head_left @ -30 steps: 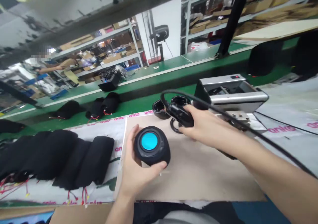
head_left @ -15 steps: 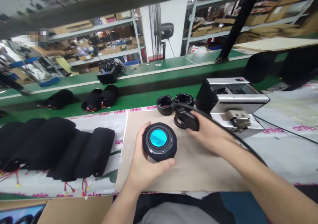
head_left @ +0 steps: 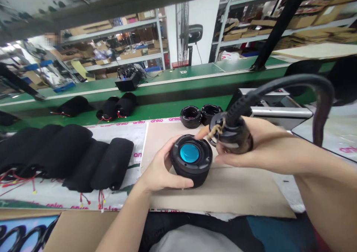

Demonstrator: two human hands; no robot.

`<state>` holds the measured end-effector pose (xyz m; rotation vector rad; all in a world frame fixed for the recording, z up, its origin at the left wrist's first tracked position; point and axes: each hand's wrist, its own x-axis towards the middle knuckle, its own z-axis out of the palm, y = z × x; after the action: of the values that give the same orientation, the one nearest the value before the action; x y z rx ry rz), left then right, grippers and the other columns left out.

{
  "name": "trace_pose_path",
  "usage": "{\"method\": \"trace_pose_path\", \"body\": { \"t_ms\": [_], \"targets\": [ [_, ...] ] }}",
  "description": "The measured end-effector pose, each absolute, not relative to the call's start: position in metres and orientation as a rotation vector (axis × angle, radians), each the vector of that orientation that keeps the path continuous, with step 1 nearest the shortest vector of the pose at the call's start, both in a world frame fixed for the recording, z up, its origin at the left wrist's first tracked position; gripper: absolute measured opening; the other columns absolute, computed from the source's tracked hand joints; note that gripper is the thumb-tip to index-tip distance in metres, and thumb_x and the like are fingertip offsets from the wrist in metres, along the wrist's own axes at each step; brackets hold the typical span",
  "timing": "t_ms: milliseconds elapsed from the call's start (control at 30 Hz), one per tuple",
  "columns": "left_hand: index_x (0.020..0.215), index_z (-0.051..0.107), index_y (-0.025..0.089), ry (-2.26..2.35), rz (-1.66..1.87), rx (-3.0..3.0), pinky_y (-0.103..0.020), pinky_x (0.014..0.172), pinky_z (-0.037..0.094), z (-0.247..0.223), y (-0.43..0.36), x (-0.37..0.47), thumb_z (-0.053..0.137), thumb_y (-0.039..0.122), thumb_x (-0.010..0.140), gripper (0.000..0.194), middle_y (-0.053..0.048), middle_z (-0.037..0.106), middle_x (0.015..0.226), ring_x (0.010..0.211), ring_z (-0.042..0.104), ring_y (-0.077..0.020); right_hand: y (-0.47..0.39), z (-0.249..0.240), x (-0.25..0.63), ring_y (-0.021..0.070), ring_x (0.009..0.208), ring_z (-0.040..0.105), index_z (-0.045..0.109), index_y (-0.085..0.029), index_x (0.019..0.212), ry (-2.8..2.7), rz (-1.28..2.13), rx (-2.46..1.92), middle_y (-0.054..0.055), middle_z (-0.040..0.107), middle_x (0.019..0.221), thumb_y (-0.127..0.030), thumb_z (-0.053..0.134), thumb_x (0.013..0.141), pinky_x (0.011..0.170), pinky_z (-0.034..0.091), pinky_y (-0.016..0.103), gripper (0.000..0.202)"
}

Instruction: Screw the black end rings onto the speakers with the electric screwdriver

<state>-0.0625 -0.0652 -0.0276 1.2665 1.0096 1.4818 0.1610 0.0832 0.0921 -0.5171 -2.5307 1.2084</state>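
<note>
A black cylindrical speaker (head_left: 196, 179) stands on the cardboard sheet, its shiny blue disc facing up. Around that disc sits a black plastic ring (head_left: 205, 160). My left hand (head_left: 160, 172) is curled round the speaker's left side, thumb across the front. In my right hand (head_left: 262, 142) is a black corded electric screwdriver (head_left: 234, 136), cable end towards me, with twine tied at that end; its tip is hidden. The right index finger reaches to the ring's upper right edge. Two more black rings (head_left: 190, 117) lie behind the speaker.
Several black fabric-covered cylinders (head_left: 111, 164) with red wires lie at left. A silver machine (head_left: 281, 112) stands behind my right hand. The screwdriver's thick cable (head_left: 295, 80) arches over the right side. An open carton (head_left: 80, 229) is at lower left. A person (head_left: 52, 45) is at far left.
My right hand has brought a black ring from beside the other rings onto the speaker's end, still holding the screwdriver. The cable now arches upward. The speaker is tilted slightly differently.
</note>
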Motion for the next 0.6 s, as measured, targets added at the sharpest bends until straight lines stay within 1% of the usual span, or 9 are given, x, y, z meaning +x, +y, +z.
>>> {"method": "trace_pose_path", "body": {
  "t_ms": [67, 100, 167, 233, 300, 367, 500, 600],
  "targets": [
    [0.151, 0.065, 0.026, 0.987, 1.479, 1.277, -0.056, 0.126, 0.051, -0.027, -0.063, -0.064, 0.107, 0.021, 0.056, 0.103, -0.012, 0.071, 0.152, 0.147, 0.063, -0.0433, 0.085, 0.089, 0.162, 0.0267, 0.105, 0.077, 0.072, -0.027, 0.139, -2.481, 1.284, -0.557, 0.003, 0.078, 0.107, -0.049, 0.093, 0.078, 0.084, 0.067, 0.032, 0.069],
    [0.15, 0.066, 0.026, 0.978, 1.472, 1.282, -0.057, 0.126, 0.051, -0.026, -0.062, -0.065, 0.107, 0.021, 0.056, 0.103, -0.012, 0.072, 0.151, 0.146, 0.063, -0.0436, 0.085, 0.087, 0.162, 0.0269, 0.11, 0.076, 0.07, -0.029, 0.144, -2.474, 1.301, -0.572, 0.002, 0.078, 0.111, -0.051, 0.096, 0.075, 0.089, 0.067, 0.032, 0.077],
    [0.149, 0.067, 0.026, 0.97, 1.454, 1.286, -0.059, 0.125, 0.051, -0.023, -0.059, -0.066, 0.107, 0.022, 0.057, 0.1, -0.012, 0.072, 0.15, 0.145, 0.064, -0.0443, 0.086, 0.082, 0.162, 0.028, 0.122, 0.074, 0.068, -0.033, 0.148, -2.477, 1.339, -0.577, 0.0, 0.077, 0.126, -0.051, 0.1, 0.07, 0.095, 0.067, 0.032, 0.086],
    [0.148, 0.068, 0.025, 0.976, 1.431, 1.282, -0.06, 0.125, 0.05, -0.02, -0.057, -0.066, 0.108, 0.025, 0.057, 0.099, -0.013, 0.072, 0.151, 0.145, 0.064, -0.0457, 0.088, 0.079, 0.16, 0.0285, 0.13, 0.071, 0.067, -0.035, 0.15, -2.48, 1.428, -0.55, -0.001, 0.074, 0.138, -0.05, 0.102, 0.068, 0.095, 0.066, 0.031, 0.09],
    [0.149, 0.067, 0.024, 0.983, 1.405, 1.285, -0.061, 0.125, 0.051, -0.017, -0.057, -0.066, 0.108, 0.03, 0.057, 0.101, -0.014, 0.071, 0.153, 0.146, 0.064, -0.0469, 0.089, 0.076, 0.158, 0.0273, 0.128, 0.072, 0.067, -0.034, 0.149, -2.493, 1.49, -0.493, -0.001, 0.074, 0.137, -0.049, 0.103, 0.069, 0.094, 0.066, 0.03, 0.09],
    [0.152, 0.065, 0.025, 0.969, 1.39, 1.306, -0.061, 0.126, 0.051, -0.018, -0.058, -0.065, 0.107, 0.031, 0.059, 0.102, -0.014, 0.069, 0.156, 0.148, 0.062, -0.0468, 0.09, 0.074, 0.156, 0.0245, 0.122, 0.073, 0.069, -0.033, 0.147, -2.497, 1.489, -0.429, -0.001, 0.075, 0.135, -0.049, 0.102, 0.071, 0.094, 0.066, 0.029, 0.084],
    [0.16, 0.056, 0.031, 0.98, 1.477, 1.38, -0.059, 0.131, 0.046, -0.026, -0.065, -0.061, 0.105, 0.031, 0.066, 0.106, -0.012, 0.057, 0.17, 0.159, 0.052, -0.0445, 0.088, 0.07, 0.155, 0.0228, 0.113, 0.075, 0.07, -0.031, 0.145, -2.485, 1.388, -0.428, -0.001, 0.077, 0.127, -0.047, 0.1, 0.075, 0.09, 0.065, 0.029, 0.077],
    [0.165, 0.047, 0.033, 1.139, 1.564, 1.362, -0.058, 0.131, 0.045, -0.031, -0.073, -0.052, 0.105, 0.039, 0.068, 0.113, -0.012, 0.051, 0.174, 0.163, 0.047, -0.0438, 0.081, 0.069, 0.156, 0.0231, 0.109, 0.075, 0.071, -0.033, 0.14, -2.436, 1.408, -0.482, -0.003, 0.077, 0.12, -0.044, 0.099, 0.076, 0.088, 0.066, 0.03, 0.071]
  ]
}}
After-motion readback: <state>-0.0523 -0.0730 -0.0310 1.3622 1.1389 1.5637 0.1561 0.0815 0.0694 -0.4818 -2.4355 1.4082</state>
